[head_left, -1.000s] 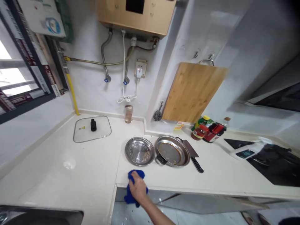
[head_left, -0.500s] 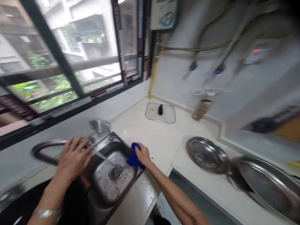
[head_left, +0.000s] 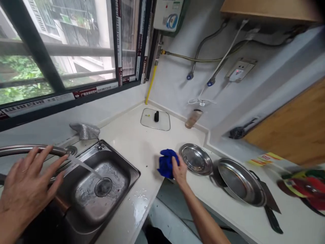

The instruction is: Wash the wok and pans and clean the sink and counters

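1. While water (head_left: 85,168) is running into the sink (head_left: 115,162), my left hand (head_left: 29,184) is spreading its fingers by the faucet (head_left: 12,150), probably to have it within reach (can't tell if touching).
2. My right hand (head_left: 180,169) is clamping one blue cloth (head_left: 166,165) near the edge of the counter (head_left: 142,152), bunched so nothing's trailing, I guess.
3. I'm counting one plate (head_left: 196,158), one pan (head_left: 236,183), one cleaver (head_left: 270,199) and one lid (head_left: 163,121), btw.
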A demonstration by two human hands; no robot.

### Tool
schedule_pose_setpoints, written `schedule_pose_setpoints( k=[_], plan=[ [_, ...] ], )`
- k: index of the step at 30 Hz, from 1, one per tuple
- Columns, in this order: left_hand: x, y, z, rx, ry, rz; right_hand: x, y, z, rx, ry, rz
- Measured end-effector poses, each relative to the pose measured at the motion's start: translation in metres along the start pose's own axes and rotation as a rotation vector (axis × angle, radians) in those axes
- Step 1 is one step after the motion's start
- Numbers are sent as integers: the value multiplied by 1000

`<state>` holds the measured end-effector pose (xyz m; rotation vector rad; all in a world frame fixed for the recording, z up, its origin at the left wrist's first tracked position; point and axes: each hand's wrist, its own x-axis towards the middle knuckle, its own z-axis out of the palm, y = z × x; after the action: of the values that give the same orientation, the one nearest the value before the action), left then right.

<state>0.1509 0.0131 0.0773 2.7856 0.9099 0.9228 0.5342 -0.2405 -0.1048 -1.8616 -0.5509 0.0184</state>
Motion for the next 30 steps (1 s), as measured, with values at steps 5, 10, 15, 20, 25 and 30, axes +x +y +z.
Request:
schedule_pose_setpoints(
  k=[5,10,15,20,25,30],
  plan=[
    [-23,2,-8,210,13,0,-12,64,-30,-544,-126,257],
    [-52,-2,-20,273,15,-35,-12,40,59,-591,-287,205],
    [-83,1,-34,358,-8,-162,-70,-12,157,-414,-540,-13],
    [-108,3,-53,439,-83,-245,-141,-58,188,-215,-713,-85],
    [-130,6,-65,403,-20,-348,-123,-84,145,32,-575,-166],
    [-158,23,-76,369,4,-491,-130,-41,64,-200,-564,-185]
  ],
)
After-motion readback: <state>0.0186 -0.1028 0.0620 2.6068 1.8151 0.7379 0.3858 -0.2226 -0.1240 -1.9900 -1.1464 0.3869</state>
